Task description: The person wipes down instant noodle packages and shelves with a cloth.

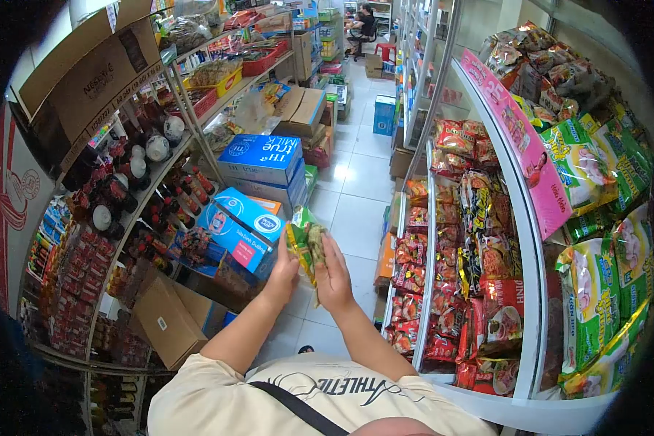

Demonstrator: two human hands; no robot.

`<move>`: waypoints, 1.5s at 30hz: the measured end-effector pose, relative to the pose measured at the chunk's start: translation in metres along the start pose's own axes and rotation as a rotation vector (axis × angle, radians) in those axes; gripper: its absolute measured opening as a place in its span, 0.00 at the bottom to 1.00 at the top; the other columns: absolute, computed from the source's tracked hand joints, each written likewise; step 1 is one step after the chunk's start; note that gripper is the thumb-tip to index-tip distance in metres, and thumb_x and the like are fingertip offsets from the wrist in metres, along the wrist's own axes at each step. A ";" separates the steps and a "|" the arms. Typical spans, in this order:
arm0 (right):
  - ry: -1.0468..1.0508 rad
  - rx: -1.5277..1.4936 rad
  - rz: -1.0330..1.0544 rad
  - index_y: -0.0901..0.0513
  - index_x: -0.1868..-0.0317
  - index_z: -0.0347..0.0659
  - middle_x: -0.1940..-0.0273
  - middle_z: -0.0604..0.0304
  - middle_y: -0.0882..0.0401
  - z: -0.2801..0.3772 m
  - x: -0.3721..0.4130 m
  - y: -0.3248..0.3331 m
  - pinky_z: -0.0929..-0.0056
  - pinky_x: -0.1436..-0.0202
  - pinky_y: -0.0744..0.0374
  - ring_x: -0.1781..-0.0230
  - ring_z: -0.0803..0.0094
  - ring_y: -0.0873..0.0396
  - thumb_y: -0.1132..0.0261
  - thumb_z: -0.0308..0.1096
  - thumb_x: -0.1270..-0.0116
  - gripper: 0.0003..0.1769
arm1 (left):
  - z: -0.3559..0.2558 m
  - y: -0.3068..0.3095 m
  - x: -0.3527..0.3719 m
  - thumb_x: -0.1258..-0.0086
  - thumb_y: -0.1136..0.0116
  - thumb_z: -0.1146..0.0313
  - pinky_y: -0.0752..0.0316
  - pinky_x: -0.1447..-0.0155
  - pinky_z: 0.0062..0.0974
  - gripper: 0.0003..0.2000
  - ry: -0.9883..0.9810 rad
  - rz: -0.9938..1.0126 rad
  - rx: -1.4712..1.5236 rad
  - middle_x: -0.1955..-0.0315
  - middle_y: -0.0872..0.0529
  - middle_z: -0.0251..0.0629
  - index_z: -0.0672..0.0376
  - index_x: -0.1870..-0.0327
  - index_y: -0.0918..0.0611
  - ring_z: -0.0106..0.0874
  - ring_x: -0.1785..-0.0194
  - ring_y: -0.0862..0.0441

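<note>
Green-and-yellow packaging (303, 245) is gripped between the left hand (284, 270) and the right hand (334, 276) mid-frame, near a blue carton (234, 227) left of centre.

Bright, cool, fairly even light fills the aisle, and a white patch of glare sits on the floor tiles (339, 173) beyond the grip. Small highlights glint on the plastic packets (581, 161) far right of the grip; left of it, the shelves (132, 221) are dimmer, their lower rows sinking into shadow. Print on the held packet (305, 238) is hard to read, perhaps through slight blur. Wide-angle distortion bows the rack (536, 305) at right, inside a black, rounded border.
</note>
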State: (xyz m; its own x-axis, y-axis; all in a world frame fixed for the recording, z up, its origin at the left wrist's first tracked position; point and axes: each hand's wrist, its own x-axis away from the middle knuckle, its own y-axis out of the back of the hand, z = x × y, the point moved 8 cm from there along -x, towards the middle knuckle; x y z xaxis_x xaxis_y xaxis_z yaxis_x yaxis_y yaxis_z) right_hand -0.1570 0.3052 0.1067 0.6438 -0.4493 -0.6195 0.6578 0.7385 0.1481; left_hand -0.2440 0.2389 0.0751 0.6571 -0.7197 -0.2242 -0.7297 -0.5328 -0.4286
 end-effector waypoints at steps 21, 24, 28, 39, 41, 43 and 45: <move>-0.183 -0.047 0.016 0.26 0.48 0.37 0.50 0.46 0.25 -0.007 0.002 -0.005 0.67 0.45 0.29 0.49 0.56 0.26 0.44 0.24 0.43 0.20 | 0.016 0.033 0.002 0.39 0.57 0.63 0.27 0.50 0.31 0.21 0.057 -0.261 0.103 0.55 0.22 0.41 0.62 0.46 0.30 0.33 0.53 0.22; -0.131 0.035 0.023 0.26 0.48 0.37 0.50 0.46 0.26 -0.001 0.001 -0.004 0.66 0.44 0.29 0.48 0.55 0.27 0.44 0.24 0.43 0.20 | 0.022 0.041 0.000 0.41 0.58 0.72 0.30 0.45 0.30 0.22 0.149 -0.218 0.265 0.51 0.25 0.41 0.62 0.43 0.33 0.33 0.49 0.25; -0.218 0.236 -0.184 0.26 0.48 0.36 0.50 0.46 0.25 -0.018 -0.003 0.027 0.64 0.44 0.30 0.48 0.53 0.27 0.44 0.25 0.42 0.19 | 0.022 0.004 0.016 0.43 0.57 0.72 0.29 0.46 0.30 0.24 0.267 0.008 0.142 0.51 0.25 0.42 0.62 0.41 0.35 0.32 0.49 0.25; -0.238 0.010 0.149 0.24 0.50 0.37 0.53 0.47 0.23 -0.011 -0.001 -0.011 0.68 0.47 0.28 0.53 0.59 0.24 0.43 0.23 0.46 0.20 | 0.016 0.049 0.003 0.36 0.62 0.60 0.30 0.44 0.36 0.20 0.135 -0.408 0.367 0.53 0.22 0.44 0.61 0.47 0.29 0.37 0.50 0.23; -0.392 0.107 0.125 0.24 0.50 0.35 0.55 0.48 0.23 -0.019 0.000 -0.003 0.68 0.48 0.27 0.54 0.60 0.23 0.43 0.23 0.45 0.19 | 0.003 0.031 0.003 0.36 0.62 0.64 0.29 0.46 0.35 0.18 0.167 -0.297 0.344 0.54 0.23 0.43 0.61 0.47 0.30 0.36 0.51 0.23; -0.339 0.168 -0.091 0.24 0.51 0.37 0.55 0.48 0.22 -0.036 0.001 0.017 0.66 0.50 0.27 0.54 0.57 0.24 0.43 0.24 0.44 0.18 | 0.009 0.017 0.005 0.37 0.60 0.68 0.29 0.45 0.33 0.20 0.186 -0.163 0.320 0.51 0.24 0.42 0.60 0.43 0.33 0.35 0.49 0.24; -0.314 0.220 -0.238 0.24 0.51 0.38 0.56 0.48 0.22 -0.036 -0.001 0.035 0.66 0.51 0.27 0.55 0.55 0.24 0.43 0.25 0.44 0.18 | 0.025 0.002 0.021 0.37 0.59 0.69 0.30 0.43 0.32 0.22 0.383 -0.041 0.331 0.49 0.25 0.41 0.58 0.40 0.35 0.35 0.48 0.25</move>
State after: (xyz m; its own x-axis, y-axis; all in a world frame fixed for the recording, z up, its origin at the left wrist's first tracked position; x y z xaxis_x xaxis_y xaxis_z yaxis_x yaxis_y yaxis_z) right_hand -0.1487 0.3490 0.0846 0.5295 -0.7498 -0.3968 0.8476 0.4868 0.2113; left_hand -0.2266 0.2335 0.0477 0.5226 -0.8456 0.1093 -0.5647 -0.4393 -0.6986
